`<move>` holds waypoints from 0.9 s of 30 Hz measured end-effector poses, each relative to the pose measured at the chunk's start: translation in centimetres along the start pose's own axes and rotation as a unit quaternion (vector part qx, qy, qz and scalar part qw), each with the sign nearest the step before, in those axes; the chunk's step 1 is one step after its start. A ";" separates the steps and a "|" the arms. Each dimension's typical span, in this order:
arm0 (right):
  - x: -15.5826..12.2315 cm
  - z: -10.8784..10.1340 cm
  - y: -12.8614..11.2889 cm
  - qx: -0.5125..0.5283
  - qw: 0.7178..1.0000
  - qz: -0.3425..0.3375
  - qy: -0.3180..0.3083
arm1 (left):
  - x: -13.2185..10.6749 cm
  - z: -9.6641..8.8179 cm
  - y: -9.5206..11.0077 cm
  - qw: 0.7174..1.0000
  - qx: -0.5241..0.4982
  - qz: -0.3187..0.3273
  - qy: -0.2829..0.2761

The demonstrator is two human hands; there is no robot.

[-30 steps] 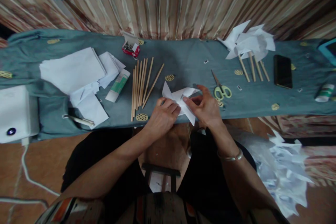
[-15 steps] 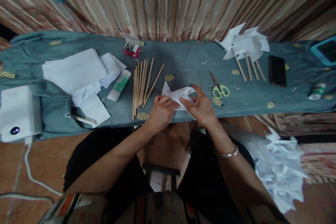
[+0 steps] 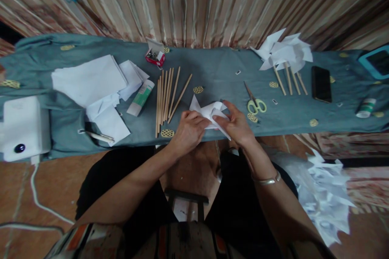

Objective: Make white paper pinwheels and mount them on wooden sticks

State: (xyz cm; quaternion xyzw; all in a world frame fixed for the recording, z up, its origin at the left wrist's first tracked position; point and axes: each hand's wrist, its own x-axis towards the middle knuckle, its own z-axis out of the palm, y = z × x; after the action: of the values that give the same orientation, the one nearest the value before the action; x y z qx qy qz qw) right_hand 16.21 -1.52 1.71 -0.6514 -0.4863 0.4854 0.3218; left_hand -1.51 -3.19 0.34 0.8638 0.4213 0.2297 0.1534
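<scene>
A white paper pinwheel [image 3: 209, 110] with bent blades lies at the table's near edge, between my hands. My left hand [image 3: 191, 131] is closed, its fingers pinching the paper's left and lower side. On the other side my right hand [image 3: 237, 126] grips a folded blade between thumb and fingers. Several wooden sticks [image 3: 165, 97] lie left of the paper. Yellow-green-handled scissors [image 3: 256, 105] rest open to the right of my right hand. The paper's centre is partly covered by my fingers.
White paper sheets [image 3: 91, 77], a green-and-white box [image 3: 140, 98] and a red box of pins [image 3: 154, 56] are at left. Finished pinwheels on sticks [image 3: 287, 53], a phone [image 3: 321, 84] and a glue stick [image 3: 366, 107] are at right. A bag of pinwheels [image 3: 325, 198] stands on the floor.
My right thumb has shifted slightly, and the blade under it has folded further in toward the centre. The left hand keeps its hold. The whole view has shifted a little.
</scene>
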 end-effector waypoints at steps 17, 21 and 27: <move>-1.5 -0.3 -1.8 0.183 0.980 0.064 0.040 | 0.4 -1.4 1.6 0.980 0.136 0.115 0.085; -1.4 -0.2 -1.9 0.159 0.984 0.048 0.056 | 0.5 -1.4 1.9 0.979 0.142 0.121 0.078; -1.9 -0.2 -2.8 0.200 0.976 0.040 0.080 | 0.6 -2.0 2.7 0.979 0.135 0.128 0.084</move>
State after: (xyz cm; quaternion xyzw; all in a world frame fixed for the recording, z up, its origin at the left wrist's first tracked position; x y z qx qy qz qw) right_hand 15.44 -2.40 4.89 -0.6298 -0.3257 0.5314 0.4636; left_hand -0.49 -4.24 3.47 0.9010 0.3455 0.2605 -0.0312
